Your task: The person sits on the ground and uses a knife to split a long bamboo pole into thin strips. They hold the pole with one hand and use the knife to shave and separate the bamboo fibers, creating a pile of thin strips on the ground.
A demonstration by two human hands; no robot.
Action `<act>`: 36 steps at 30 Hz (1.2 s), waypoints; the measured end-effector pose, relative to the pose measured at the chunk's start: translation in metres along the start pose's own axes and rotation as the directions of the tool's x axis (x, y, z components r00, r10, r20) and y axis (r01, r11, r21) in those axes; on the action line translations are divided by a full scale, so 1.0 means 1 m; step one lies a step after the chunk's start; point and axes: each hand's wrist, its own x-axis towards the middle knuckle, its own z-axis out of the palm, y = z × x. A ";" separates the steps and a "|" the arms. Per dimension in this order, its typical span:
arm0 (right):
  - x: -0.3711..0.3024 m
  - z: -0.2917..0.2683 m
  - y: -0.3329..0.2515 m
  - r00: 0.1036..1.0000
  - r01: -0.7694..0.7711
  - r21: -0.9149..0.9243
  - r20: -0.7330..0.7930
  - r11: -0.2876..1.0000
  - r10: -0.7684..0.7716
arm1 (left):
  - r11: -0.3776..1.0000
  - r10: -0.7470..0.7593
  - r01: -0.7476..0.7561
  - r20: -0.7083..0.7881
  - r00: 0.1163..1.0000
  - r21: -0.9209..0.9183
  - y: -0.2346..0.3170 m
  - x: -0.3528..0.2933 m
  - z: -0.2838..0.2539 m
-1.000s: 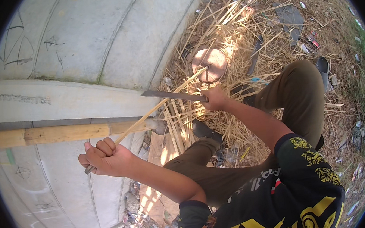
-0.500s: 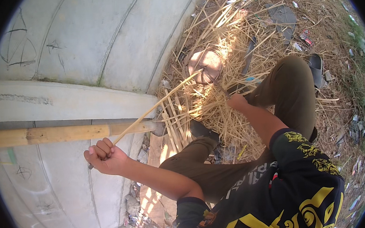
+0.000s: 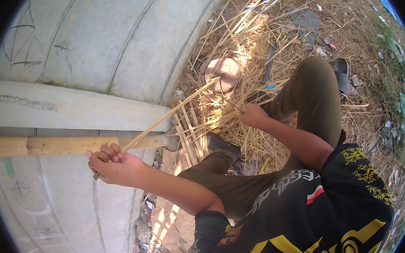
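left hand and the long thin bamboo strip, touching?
Touching. The head view shows the left hand with fingers curled around the lower end of the long thin pale bamboo strip, which runs up out of the fist.

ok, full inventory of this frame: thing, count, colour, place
bamboo strip: one, pale yellow, long, from the left hand to the pile
concrete pipes: several, grey, left half
wooden beam: one, tan, lying across the pipes
strip pile: many, straw-yellow, on the ground, centre
sandal: one, dark, beside the right knee
litter: scattered bits, mixed colours, right edge
left hand: fist shut on the strip's near end
right hand: down in the pile; grip unclear
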 end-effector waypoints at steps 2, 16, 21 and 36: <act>-0.010 0.011 -0.006 0.999 -0.048 0.114 0.027 0.992 0.045 | 1.000 0.007 -0.007 -0.041 0.999 0.011 0.000 -0.001 -0.003; -0.001 0.053 -0.005 0.993 -0.108 0.218 -0.030 0.970 0.117 | 0.987 0.125 -0.120 -0.036 0.992 0.103 -0.015 0.000 -0.003; -0.008 0.035 -0.028 0.976 0.177 -0.034 -0.122 0.984 -0.179 | 0.998 0.059 -0.057 -0.058 0.997 0.038 -0.010 -0.003 -0.001; -0.005 0.060 -0.015 0.961 0.245 0.311 -0.203 0.918 -0.187 | 0.933 0.315 -0.351 -0.293 0.903 -0.080 0.043 0.002 -0.026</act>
